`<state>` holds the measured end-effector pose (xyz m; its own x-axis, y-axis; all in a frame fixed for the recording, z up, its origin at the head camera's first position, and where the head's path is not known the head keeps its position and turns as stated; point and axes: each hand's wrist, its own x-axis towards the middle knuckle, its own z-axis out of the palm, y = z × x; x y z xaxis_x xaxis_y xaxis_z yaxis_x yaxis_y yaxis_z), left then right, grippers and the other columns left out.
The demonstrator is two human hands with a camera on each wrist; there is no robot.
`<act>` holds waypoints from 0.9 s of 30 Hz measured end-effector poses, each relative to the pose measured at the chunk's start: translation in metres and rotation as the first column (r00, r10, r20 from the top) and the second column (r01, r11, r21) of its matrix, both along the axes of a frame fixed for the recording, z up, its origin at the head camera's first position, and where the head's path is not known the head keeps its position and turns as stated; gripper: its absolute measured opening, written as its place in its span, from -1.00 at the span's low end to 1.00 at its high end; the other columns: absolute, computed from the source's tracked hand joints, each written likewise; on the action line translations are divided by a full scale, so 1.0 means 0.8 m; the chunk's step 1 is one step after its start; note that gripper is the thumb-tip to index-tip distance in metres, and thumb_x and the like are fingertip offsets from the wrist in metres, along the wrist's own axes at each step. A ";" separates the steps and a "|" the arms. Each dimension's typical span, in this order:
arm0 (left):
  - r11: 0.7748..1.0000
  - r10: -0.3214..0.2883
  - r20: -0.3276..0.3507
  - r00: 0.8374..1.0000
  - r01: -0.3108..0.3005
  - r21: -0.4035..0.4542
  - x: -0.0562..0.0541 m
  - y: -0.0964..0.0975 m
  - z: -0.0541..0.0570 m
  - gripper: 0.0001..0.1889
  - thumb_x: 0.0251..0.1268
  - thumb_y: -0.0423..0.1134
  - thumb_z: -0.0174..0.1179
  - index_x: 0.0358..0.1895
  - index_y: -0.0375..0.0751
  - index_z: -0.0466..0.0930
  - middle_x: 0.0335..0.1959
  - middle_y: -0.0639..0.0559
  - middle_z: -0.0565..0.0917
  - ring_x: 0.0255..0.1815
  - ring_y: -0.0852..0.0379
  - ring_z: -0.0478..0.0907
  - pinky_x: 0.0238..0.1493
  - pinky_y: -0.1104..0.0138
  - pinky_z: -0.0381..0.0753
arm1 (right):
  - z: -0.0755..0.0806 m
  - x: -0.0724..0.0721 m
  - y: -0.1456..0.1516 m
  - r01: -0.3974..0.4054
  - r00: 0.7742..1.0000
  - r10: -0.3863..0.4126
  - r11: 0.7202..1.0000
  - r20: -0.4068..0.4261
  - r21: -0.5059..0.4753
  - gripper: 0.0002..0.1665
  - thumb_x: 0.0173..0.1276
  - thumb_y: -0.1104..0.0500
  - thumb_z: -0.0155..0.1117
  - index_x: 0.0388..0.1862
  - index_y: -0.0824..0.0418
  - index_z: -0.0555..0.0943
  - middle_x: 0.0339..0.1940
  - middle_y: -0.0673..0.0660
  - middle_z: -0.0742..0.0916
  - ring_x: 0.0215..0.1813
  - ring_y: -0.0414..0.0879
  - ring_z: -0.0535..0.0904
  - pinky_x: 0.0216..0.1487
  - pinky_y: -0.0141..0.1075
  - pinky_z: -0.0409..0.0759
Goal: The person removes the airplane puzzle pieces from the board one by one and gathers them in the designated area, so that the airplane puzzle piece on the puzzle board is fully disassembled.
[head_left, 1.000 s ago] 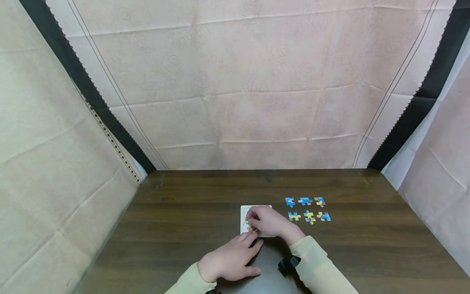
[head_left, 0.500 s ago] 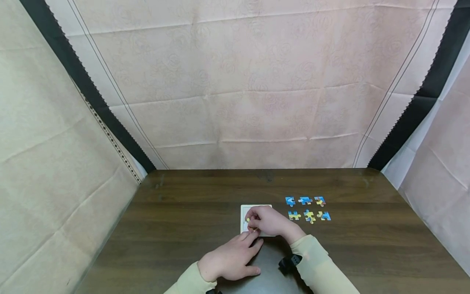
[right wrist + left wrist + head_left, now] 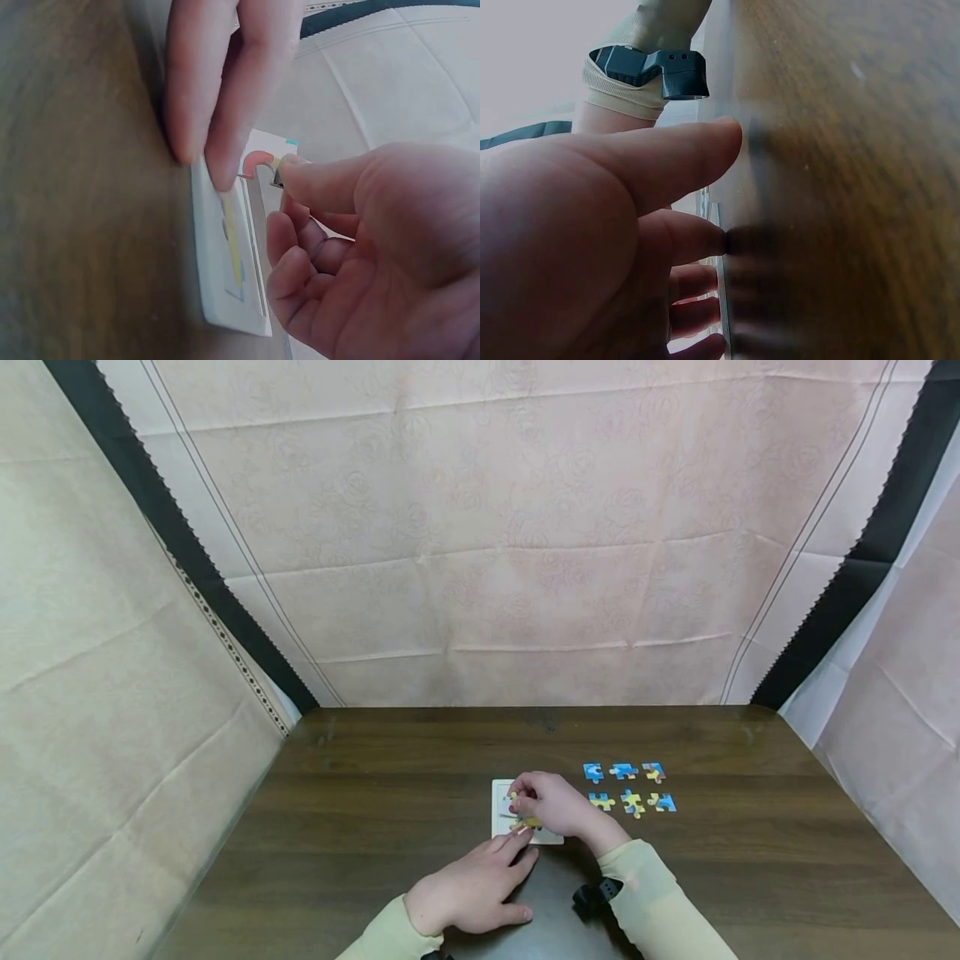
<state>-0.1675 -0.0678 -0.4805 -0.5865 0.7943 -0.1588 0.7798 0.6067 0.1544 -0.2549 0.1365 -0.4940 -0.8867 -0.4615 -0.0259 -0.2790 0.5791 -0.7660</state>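
Note:
A white puzzle tray (image 3: 498,806) lies on the table in the head view. My right hand (image 3: 558,802) is over it, thumb and index finger pinching a jigsaw piece (image 3: 259,160) with red and yellow on it, tipped up on edge. Another yellow jigsaw piece (image 3: 532,822) sits in the tray's near part, seen edge-on in the right wrist view. At the tray's near edge rests my left hand (image 3: 474,883), its fingers extended and fingertips on the tray beside that piece. The right hand covers much of the tray in the head view.
Right of the tray lie several loose jigsaw pieces in two rows, the back row including a blue piece (image 3: 622,770) and the front row a yellow one (image 3: 632,802). The brown wooden table (image 3: 375,777) is bordered by hanging pale cloth (image 3: 480,568).
The right hand has shifted slightly right and lifted the pinched jigsaw piece, uncovering more of the tray and the yellow piece there. The left hand has stayed put.

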 end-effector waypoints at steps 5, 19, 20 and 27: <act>1.000 0.002 0.002 1.000 -0.002 -0.003 0.000 0.001 0.001 -0.22 0.60 0.25 0.14 0.64 -0.19 0.34 0.72 -0.12 0.15 0.72 -0.01 0.08 0.59 0.18 0.27 | -0.001 -0.001 0.007 0.025 0.999 -0.024 0.999 -0.039 0.031 -0.92 0.63 0.12 0.30 -0.10 0.07 0.70 -0.20 -0.06 0.68 -0.16 -0.09 0.58 -0.05 -0.13 0.61; 1.000 0.014 -0.023 1.000 -0.014 0.005 0.004 0.001 0.000 -0.23 0.59 0.23 0.16 0.63 -0.20 0.37 0.71 -0.14 0.17 0.72 -0.05 0.10 0.59 0.16 0.27 | 0.008 0.001 0.046 0.053 0.998 -0.053 0.999 -0.035 0.001 -0.92 0.63 0.15 0.30 -0.03 0.10 0.70 -0.25 -0.05 0.74 -0.21 -0.08 0.60 -0.08 -0.11 0.62; 1.000 0.016 -0.021 1.000 -0.016 0.006 0.003 0.001 0.000 -0.23 0.59 0.24 0.16 0.63 -0.20 0.37 0.71 -0.13 0.17 0.72 -0.05 0.10 0.59 0.15 0.28 | 0.008 0.002 0.049 0.060 0.998 -0.060 0.998 -0.033 0.004 -0.92 0.62 0.15 0.31 -0.02 0.10 0.70 -0.25 -0.05 0.73 -0.20 -0.08 0.60 -0.07 -0.11 0.63; 0.999 0.032 0.014 0.999 -0.032 0.003 0.002 0.003 0.002 -0.22 0.58 0.26 0.17 0.64 -0.16 0.36 0.72 -0.10 0.16 0.72 -0.04 0.09 0.59 0.14 0.28 | 0.005 0.001 0.062 0.065 0.997 -0.065 0.998 -0.031 0.010 -0.91 0.62 0.14 0.33 -0.01 0.10 0.71 -0.25 -0.07 0.75 -0.20 -0.08 0.62 -0.04 -0.10 0.63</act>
